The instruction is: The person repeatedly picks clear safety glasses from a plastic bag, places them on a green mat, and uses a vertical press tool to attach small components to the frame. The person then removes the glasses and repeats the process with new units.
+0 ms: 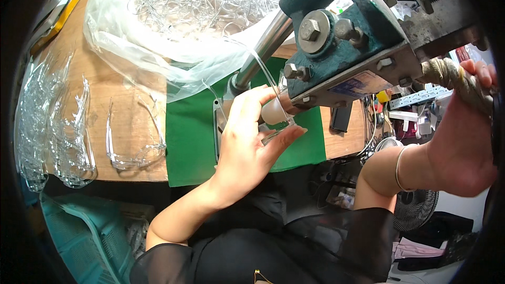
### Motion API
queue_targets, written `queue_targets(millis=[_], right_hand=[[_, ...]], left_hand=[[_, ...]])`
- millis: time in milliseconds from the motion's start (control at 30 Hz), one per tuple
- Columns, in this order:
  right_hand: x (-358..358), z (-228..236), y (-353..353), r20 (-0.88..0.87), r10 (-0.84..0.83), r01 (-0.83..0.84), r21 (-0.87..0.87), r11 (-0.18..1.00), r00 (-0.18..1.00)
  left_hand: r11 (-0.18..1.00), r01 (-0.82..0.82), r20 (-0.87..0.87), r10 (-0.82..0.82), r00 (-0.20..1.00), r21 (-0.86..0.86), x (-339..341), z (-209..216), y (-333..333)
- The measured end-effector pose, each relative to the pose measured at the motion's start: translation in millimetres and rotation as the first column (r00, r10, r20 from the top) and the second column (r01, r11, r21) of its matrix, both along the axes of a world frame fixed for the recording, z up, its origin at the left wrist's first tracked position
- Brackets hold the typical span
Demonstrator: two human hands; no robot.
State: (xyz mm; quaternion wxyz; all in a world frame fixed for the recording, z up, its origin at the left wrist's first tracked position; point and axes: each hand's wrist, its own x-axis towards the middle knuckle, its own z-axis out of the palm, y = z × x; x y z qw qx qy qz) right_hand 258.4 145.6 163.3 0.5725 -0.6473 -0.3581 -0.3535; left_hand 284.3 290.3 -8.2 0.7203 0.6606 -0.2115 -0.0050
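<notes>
My left hand (pixel 239 134) is closed around a clear plastic spectacle frame (pixel 289 121), thumb and fingers pinching its front. The frame's thin arms stick up past my fingers. It is held at a white rounded block (pixel 272 111) beneath the head of a dark green hand press (pixel 344 55). Over at the right, my right hand (pixel 465 131) grips the press's lever (pixel 444 75), which is wrapped in tan cloth. Part of the press base (pixel 216 131) shows behind my left hand. My fingers and the press head hide the contact between frame and block.
A translucent plastic bag (pixel 113 34) holds a large heap of clear frames (pixel 194 0). More frames (pixel 63 131) lie stacked at left, beside a looser group (pixel 135 160). Under the press spreads a green mat (pixel 189 152). A teal basket (pixel 87 236) and a fan (pixel 418 210) stand below.
</notes>
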Motion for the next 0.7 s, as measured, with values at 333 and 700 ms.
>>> queue_targets(millis=[333,700], right_hand=[[-51,-59,-17,0.113,-0.069,0.074,-0.038,0.997,0.991],[-25,-16,-12,0.094,-0.102,0.074,0.265,0.961,0.990]], left_hand=[[0.999,-0.024,-0.017,0.023,1.000,-0.034,1,-16,-13],[0.990,-0.141,0.085,0.140,0.987,0.002,-7,-14,-14]])
